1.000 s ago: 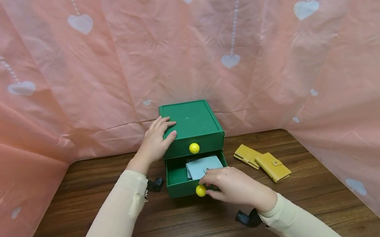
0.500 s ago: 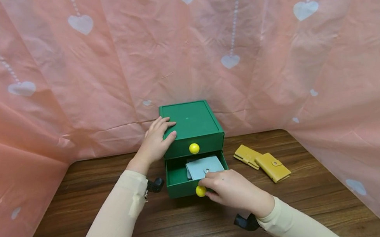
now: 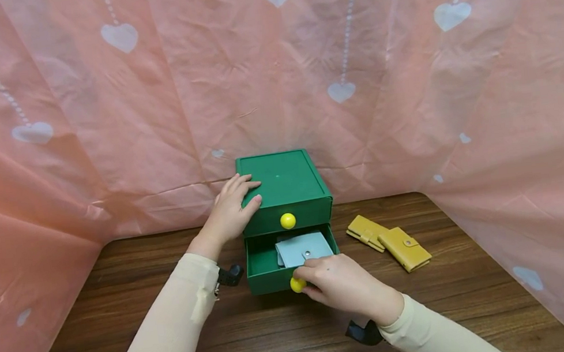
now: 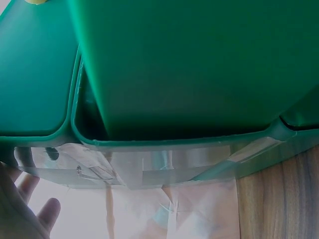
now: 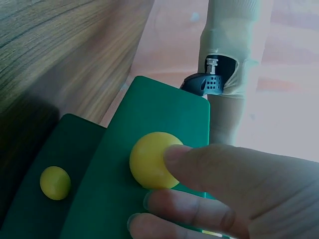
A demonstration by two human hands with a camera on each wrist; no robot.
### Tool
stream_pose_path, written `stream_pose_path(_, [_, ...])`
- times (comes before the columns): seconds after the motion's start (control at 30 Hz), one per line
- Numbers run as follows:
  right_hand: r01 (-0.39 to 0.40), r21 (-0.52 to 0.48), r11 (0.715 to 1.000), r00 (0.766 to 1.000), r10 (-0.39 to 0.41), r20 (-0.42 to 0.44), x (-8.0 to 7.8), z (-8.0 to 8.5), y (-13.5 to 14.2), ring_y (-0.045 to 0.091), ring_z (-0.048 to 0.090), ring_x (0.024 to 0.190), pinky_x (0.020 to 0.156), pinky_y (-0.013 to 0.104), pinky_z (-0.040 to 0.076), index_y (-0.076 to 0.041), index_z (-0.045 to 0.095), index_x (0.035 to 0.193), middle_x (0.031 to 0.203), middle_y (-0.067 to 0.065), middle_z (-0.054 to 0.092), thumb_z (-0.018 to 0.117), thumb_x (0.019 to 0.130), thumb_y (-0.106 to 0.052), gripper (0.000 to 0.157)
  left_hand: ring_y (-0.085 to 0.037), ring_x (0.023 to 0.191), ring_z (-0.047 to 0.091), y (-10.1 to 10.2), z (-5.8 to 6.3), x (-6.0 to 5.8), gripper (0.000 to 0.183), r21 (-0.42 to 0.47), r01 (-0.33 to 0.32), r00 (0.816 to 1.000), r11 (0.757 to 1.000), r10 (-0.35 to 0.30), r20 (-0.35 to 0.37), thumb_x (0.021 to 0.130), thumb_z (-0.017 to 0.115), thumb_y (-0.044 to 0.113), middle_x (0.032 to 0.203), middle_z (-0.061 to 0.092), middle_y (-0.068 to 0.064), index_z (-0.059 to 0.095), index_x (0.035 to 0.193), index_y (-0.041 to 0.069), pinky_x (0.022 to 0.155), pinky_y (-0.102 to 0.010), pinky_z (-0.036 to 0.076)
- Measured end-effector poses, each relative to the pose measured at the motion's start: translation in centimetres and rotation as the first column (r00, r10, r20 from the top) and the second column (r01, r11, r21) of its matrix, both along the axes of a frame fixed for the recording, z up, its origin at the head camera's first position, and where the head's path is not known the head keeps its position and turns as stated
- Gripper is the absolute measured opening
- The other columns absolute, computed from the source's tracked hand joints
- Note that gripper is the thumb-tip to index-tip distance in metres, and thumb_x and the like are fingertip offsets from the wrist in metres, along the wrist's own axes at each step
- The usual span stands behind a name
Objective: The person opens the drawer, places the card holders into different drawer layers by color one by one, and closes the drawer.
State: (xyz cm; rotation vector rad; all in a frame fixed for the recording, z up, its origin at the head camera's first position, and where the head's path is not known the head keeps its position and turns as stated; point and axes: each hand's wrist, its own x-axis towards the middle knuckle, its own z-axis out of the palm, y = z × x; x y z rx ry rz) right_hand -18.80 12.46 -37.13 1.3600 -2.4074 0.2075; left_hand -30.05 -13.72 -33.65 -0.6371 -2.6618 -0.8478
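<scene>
A green drawer cabinet (image 3: 282, 177) stands at the back of the table with one drawer (image 3: 268, 282) pulled out. My left hand (image 3: 225, 211) rests on its top left edge, fingers spread and relaxed; in the left wrist view those fingers (image 4: 27, 191) show at the lower left. My right hand (image 3: 345, 286) pinches the yellow knob (image 5: 153, 160) of the pulled-out drawer between thumb and curled fingers. Inside that drawer lies a light blue wallet (image 3: 303, 248) with a snap, on another pale piece mostly hidden under it.
Two yellow wallets (image 3: 406, 249) lie partly overlapped on the wooden table (image 3: 280, 344), right of the cabinet. The top drawer's yellow knob (image 3: 288, 220) is above; another knob (image 5: 55, 182) shows on a drawer lower down. A pink curtain (image 3: 271, 84) surrounds the table.
My right hand has shifted slightly left and down, its fingers closing onto the knob. The left hand, drawer and wallets stay where they were.
</scene>
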Motion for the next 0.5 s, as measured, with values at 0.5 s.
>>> stream_pose_path(0.5, [0.034, 0.006, 0.999, 0.999, -0.034, -0.003, -0.07, 0.03, -0.21, 0.004, 0.057, 0.063, 0.055, 0.023, 0.049, -0.018, 0.067, 0.093, 0.078, -0.009, 0.063, 0.081, 0.086, -0.025, 0.017, -0.024, 0.153, 0.010, 0.00, 0.09, 0.14, 0.051, -0.003, 0.008, 1.000, 1.000, -0.008, 0.003, 0.105, 0.041, 0.048, 0.161, 0.031, -0.004, 0.050, 0.147, 0.020, 0.118, -0.059, 0.012])
